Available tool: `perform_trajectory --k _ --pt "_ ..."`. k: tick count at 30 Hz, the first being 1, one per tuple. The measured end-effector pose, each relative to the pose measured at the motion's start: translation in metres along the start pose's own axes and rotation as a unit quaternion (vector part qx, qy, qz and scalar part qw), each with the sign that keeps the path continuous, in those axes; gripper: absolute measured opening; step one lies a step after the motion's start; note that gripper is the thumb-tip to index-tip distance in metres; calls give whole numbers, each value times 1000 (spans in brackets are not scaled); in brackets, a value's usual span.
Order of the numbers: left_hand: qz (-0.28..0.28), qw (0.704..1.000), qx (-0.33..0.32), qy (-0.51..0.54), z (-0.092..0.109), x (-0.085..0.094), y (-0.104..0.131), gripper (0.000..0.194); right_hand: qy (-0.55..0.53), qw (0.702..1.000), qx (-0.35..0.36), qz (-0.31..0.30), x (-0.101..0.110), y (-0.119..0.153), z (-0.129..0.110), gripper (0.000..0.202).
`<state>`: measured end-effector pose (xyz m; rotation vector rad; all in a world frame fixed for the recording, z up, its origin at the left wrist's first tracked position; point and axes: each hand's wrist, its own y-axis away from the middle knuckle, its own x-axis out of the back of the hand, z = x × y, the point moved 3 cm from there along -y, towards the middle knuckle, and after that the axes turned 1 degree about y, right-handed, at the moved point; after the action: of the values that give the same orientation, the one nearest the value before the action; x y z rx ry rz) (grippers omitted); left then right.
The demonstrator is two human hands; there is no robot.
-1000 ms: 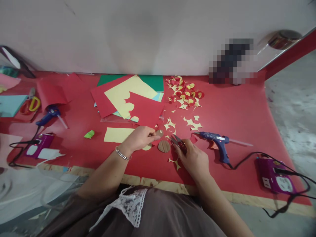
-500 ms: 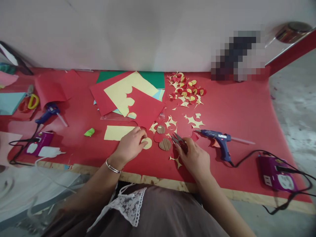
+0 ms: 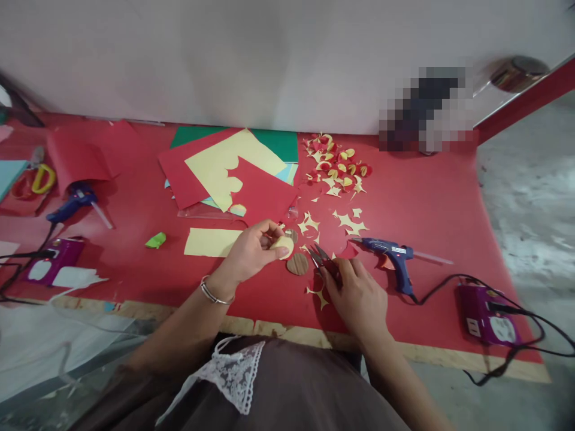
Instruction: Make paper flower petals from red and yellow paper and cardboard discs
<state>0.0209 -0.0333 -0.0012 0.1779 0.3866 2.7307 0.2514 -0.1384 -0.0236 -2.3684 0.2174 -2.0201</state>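
Observation:
A pale yellow paper circle [image 3: 284,244] is pinched between the thumb and fingers of my left hand [image 3: 254,251], a little above the table. My right hand [image 3: 357,293] is closed around small scissors [image 3: 320,256], whose blades stand apart and point up and left. Between the hands lies a brown wood-grain disc [image 3: 297,264]; a second one is partly covered by my left hand. Yellow paper scraps [image 3: 320,296] lie beside the scissors. Left of my left hand rests a yellow paper strip [image 3: 209,242].
A blue glue gun [image 3: 390,251] lies right of my right hand, wired toward a purple power box [image 3: 483,314]. Behind are stacked coloured sheets [image 3: 265,188] and a pile of red and yellow paper pieces [image 3: 344,161]. Another glue gun [image 3: 74,200] lies at left.
My left hand has lifted the yellow circle and moved right, over the spot where a red paper circle showed. My right hand keeps the scissors in nearly the same place.

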Motion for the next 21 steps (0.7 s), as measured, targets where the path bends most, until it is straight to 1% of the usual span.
perform_trajectory --k 2,4,7,10,13,15,17,21 --pt "-17 996 16 89 2 -8 -7 41 18 999 23 20 8 -1 0 30" --pt "-36 988 30 146 2 -16 -11 49 12 997 56 58 17 -5 -2 28" --pt "-56 978 39 196 1 -27 -13 56 -51 984 118 127 28 -12 -8 24" --pt "-57 972 42 225 -4 -33 -12 59 -104 963 188 162 33 -21 -16 20" --pt "-78 965 64 241 -10 -36 -13 61 -129 945 247 170 33 -30 -23 18" --pt "-103 960 79 249 -13 -36 -13 61 -150 937 265 170 33 -34 -25 17" --pt "-118 958 84 247 -15 -35 -14 59 -171 934 269 160 30 -38 -25 16" --pt "-103 971 66 207 -15 -30 -14 46 -218 934 252 127 22 -41 -22 11"
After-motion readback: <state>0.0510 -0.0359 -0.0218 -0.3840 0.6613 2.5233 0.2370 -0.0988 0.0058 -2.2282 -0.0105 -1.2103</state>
